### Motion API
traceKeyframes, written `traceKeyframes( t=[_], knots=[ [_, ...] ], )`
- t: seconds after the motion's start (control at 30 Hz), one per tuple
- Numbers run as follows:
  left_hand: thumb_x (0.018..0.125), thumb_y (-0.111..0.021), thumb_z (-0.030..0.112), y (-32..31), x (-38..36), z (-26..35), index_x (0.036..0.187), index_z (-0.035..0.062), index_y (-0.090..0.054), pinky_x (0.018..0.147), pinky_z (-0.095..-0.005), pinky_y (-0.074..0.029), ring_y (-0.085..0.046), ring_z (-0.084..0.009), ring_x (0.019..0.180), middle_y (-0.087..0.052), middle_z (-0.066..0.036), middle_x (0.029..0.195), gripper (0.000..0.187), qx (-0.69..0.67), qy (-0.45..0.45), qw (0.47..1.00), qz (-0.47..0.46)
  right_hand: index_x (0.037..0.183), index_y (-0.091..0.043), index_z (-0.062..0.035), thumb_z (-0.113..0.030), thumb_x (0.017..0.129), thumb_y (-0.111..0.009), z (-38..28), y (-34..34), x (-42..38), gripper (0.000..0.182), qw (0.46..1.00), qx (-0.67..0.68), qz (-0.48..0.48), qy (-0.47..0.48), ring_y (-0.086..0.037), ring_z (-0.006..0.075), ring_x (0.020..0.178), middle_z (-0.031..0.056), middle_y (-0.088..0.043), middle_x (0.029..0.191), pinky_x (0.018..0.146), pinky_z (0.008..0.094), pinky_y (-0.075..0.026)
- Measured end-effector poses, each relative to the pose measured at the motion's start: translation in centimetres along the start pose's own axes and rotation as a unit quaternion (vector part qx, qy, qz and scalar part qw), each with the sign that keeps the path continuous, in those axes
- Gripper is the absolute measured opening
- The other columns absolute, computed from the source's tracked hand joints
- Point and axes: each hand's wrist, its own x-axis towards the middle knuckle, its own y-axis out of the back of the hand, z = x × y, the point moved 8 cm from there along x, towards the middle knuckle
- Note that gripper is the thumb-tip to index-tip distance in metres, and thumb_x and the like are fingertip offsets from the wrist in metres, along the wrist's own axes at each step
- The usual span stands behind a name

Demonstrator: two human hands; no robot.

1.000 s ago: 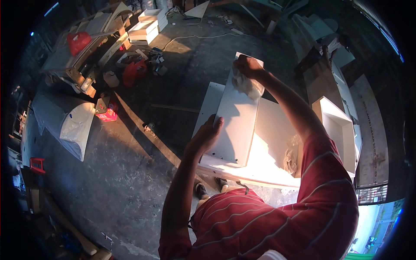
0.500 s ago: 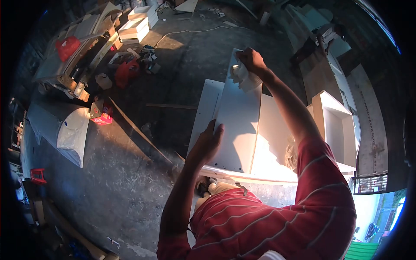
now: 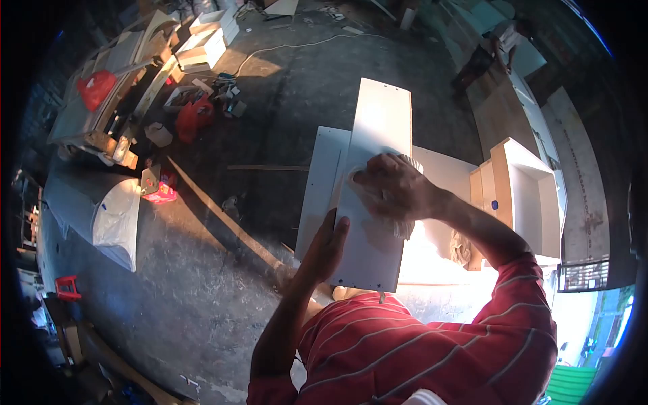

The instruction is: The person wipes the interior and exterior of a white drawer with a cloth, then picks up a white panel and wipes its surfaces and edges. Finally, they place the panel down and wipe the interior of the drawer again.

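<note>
A long white board (image 3: 378, 121) with small dark holes near its ends is tilted up in front of me. My left hand (image 3: 327, 250) grips its left edge, thumb on the top face and fingers out of sight beneath. Against the middle of the board my right hand (image 3: 391, 185) presses a bunched pale cloth (image 3: 403, 228), fingers curled over it. Another white panel (image 3: 317, 175) lies below on the work surface.
A white open box (image 3: 533, 196) stands at my right, beside a crumpled tan cloth (image 3: 461, 248). Farther right a person (image 3: 496, 50) bends over a long bench. Wood strips (image 3: 216, 209), a red carton (image 3: 159, 189) and red bags (image 3: 194, 118) lie left.
My right hand has drawn the cloth from the board's far end down to its middle. The board's near end has come closer to me, past the work surface's edge. My left hand keeps its grip.
</note>
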Motion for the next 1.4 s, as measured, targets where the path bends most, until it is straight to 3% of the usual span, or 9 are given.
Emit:
traceKeyframes(
  t=[0.1,0.3,0.47,0.63,0.77,1.03,1.17,1.23,1.4],
  knots=[
    [0.098,-0.034,0.030,-0.6,0.4,-0.3,0.123,-0.0011,-0.041,0.088,-0.0380,-0.041,-0.055,-0.0331,0.102,-0.055,-0.023,0.109,0.040,-0.085,-0.034,0.995,-0.029,0.126,-0.053,-0.0063,-0.028,0.079,-0.063,-2.3,-0.4,-0.7,0.053,0.996,0.005,0.027,0.080,-0.044,0.0339,0.116,0.0171,-0.044,0.126,0.102,0.0477,-0.033],
    [0.098,-0.033,0.031,-1.4,0.8,-1.8,0.122,-0.0011,-0.038,0.083,-0.0390,-0.042,-0.057,-0.0324,0.094,-0.056,-0.022,0.102,0.040,-0.123,-0.053,0.990,-0.041,0.139,-0.036,-0.0104,-0.022,0.088,-0.048,2.2,-2.9,1.8,0.054,0.970,-0.215,-0.101,-0.056,-0.022,0.0306,0.138,0.0144,-0.027,0.147,0.113,0.0469,-0.013],
    [0.098,-0.035,0.034,-1.6,0.8,-1.5,0.119,-0.0001,-0.035,0.069,-0.0447,-0.045,-0.059,-0.0424,0.081,-0.057,-0.028,0.089,0.040,-0.084,-0.050,0.995,-0.033,0.141,-0.033,-0.0141,-0.017,0.091,-0.042,11.8,-0.4,5.7,0.051,0.978,-0.166,0.010,-0.123,-0.020,0.0286,0.139,0.0132,-0.024,0.149,0.113,0.0429,-0.011],
    [0.097,-0.035,0.035,-1.8,0.8,-1.3,0.118,-0.0008,-0.034,0.065,-0.0457,-0.046,-0.059,-0.0440,0.077,-0.057,-0.029,0.084,0.041,-0.080,-0.056,0.995,-0.031,0.141,-0.033,-0.0121,-0.028,0.094,-0.039,23.9,1.0,9.8,0.050,0.956,-0.224,0.072,-0.174,-0.022,0.0277,0.138,0.0146,-0.030,0.146,0.111,0.0411,-0.018],
    [0.098,-0.033,0.038,-1.9,0.9,-1.2,0.116,-0.0013,-0.038,0.078,-0.0414,-0.042,-0.055,-0.0350,0.088,-0.053,-0.024,0.095,0.043,-0.079,0.025,0.993,-0.080,0.138,-0.034,-0.0092,-0.038,0.094,-0.038,21.3,1.3,9.1,0.053,0.906,-0.245,0.111,-0.327,-0.026,0.0319,0.135,0.0167,-0.031,0.145,0.108,0.0472,-0.022],
    [0.097,-0.036,0.030,-1.8,1.2,-0.8,0.115,-0.0019,-0.037,0.070,-0.0474,-0.045,-0.058,-0.0451,0.082,-0.057,-0.030,0.089,0.036,-0.078,-0.082,0.993,-0.022,0.128,-0.046,-0.0078,-0.022,0.093,-0.041,2.6,-0.7,2.4,0.039,0.956,-0.208,0.177,-0.109,-0.044,0.0374,0.119,0.0189,-0.046,0.131,0.101,0.0471,-0.032],
    [0.097,-0.036,0.029,-1.7,1.0,-0.7,0.114,-0.0027,-0.038,0.072,-0.0483,-0.045,-0.057,-0.0461,0.085,-0.057,-0.030,0.091,0.036,-0.088,-0.079,0.993,-0.022,0.121,-0.055,-0.0088,-0.018,0.090,-0.048,3.2,0.7,3.1,0.033,0.961,-0.213,0.161,-0.067,-0.051,0.0339,0.110,0.0153,-0.055,0.119,0.093,0.0441,-0.041],
    [0.097,-0.036,0.029,-1.7,1.0,-0.9,0.113,-0.0029,-0.038,0.073,-0.0485,-0.045,-0.057,-0.0463,0.086,-0.057,-0.030,0.092,0.036,-0.082,-0.065,0.994,-0.024,0.113,-0.062,-0.0090,-0.018,0.087,-0.054,6.9,2.4,2.6,0.028,0.913,0.032,0.276,-0.298,-0.056,0.0302,0.101,0.0130,-0.059,0.107,0.086,0.0423,-0.045],
    [0.097,-0.036,0.030,-1.9,0.9,-1.0,0.115,-0.0024,-0.038,0.074,-0.0478,-0.045,-0.057,-0.0461,0.086,-0.057,-0.030,0.093,0.037,-0.101,-0.065,0.992,-0.036,0.103,-0.068,-0.0112,-0.021,0.083,-0.056,11.4,2.3,5.0,0.026,0.921,-0.191,0.260,-0.218,-0.058,0.0305,0.093,0.0161,-0.062,0.094,0.083,0.0397,-0.047]
  ],
)
